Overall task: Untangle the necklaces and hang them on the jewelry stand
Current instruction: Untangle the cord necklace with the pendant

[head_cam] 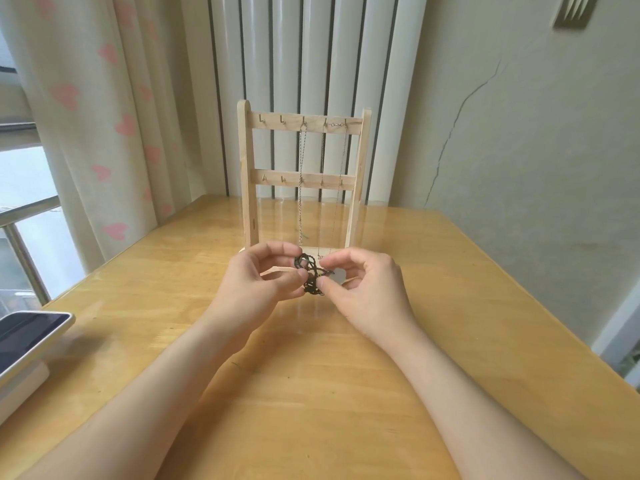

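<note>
Both your hands meet over the middle of a wooden table [311,375], towards its far edge. Between them is a dark tangle [311,273] of thin necklace cord or chain, bunched into tight loops. It appears to be lifted off the table rather than resting on it.

Your left hand [263,278] pinches the left side of the tangle, with the thumb below and the curled fingertips above. Your right hand [363,282] pinches the right side between thumb and forefinger, and its other fingers are loosely curled.

Just behind your hands, a wooden jewelry stand [247,168] sits upright near the far edge. It has two rails of small hooks. Silver chains [301,174] already hang from the middle and right hooks of the top rail. The two top hooks [262,120] at the left look free.

A phone [31,334] lies at the table's left edge, well apart from your hands.

You are probably still loosening the knot. Keep one pinch fixed and tease out a single outer loop with the other. Pulling both ends apart would probably tighten the knot. Find the clasp or a free end and feed it back through the loops. Work low and clear of the hanging chains so they do not catch. When a strand is free, the left top hooks are the likely place for it.
</note>
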### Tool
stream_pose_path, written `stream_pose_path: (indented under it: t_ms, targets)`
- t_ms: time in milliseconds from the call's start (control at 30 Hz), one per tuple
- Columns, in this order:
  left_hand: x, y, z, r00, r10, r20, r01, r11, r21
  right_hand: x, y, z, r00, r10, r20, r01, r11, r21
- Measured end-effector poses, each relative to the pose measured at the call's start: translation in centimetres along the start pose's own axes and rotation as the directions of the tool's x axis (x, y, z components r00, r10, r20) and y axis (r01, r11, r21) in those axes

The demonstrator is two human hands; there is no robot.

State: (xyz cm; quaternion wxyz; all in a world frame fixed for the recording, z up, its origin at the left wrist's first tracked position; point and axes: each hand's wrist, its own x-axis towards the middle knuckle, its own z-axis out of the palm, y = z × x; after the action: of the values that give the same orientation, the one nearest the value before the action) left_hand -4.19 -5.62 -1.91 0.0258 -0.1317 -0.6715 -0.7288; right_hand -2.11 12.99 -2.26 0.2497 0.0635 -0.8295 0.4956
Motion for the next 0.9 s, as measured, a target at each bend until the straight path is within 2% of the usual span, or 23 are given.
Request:
stream_pose_path:
  t_ms: [167, 300, 400, 467, 533, 800, 900]
  targets:
    - [0.03, -0.15, -0.16, 1.0, -0.022, 0.007, 0.022, 0.999, -0.042, 0.11, -0.24, 0.01, 0.999, -0.017, -0.039, 0.022, 0.991, 0.129]
    - [-0.14, -0.07, 0.07, 1.0, -0.017, 0.013, 0.017, 1.0, 0.01, 0.22, -0.14, 0.01, 0.998, -0.035, -0.057, 0.045, 0.983, 0.179]
    - [-0.12, 0.04, 0.04, 0.999, -0.034, 0.018, 0.036, 0.995, -0.092, 0.21, -0.08, 0.09, 0.999, -0.027, -0.028, 0.032, 0.978, 0.208]
    - [-0.1, 0.29, 0.0, 0.998, -0.052, 0.022, 0.056, 0.982, -0.18, 0.26, -0.01, 0.14, 0.999, -0.034, -0.011, 0.035, 0.977, 0.212]
    - [0.01, 0.34, 0.06, 0.998, -0.058, 0.017, 0.06, 0.978, -0.198, 0.31, -0.02, 0.03, 0.999, -0.047, -0.008, 0.047, 0.976, 0.211]
    - [0.07, 0.01, 0.32, 0.997, -0.082, 0.013, 0.083, 0.989, -0.123, 0.02, -0.52, -0.15, 0.995, -0.096, 0.007, 0.094, 0.982, 0.163]
    - [-0.17, -0.06, 0.49, 0.998, -0.069, 0.015, 0.07, 0.996, -0.06, -0.1, -0.55, 0.01, 0.992, -0.125, 0.017, 0.123, 0.988, 0.092]
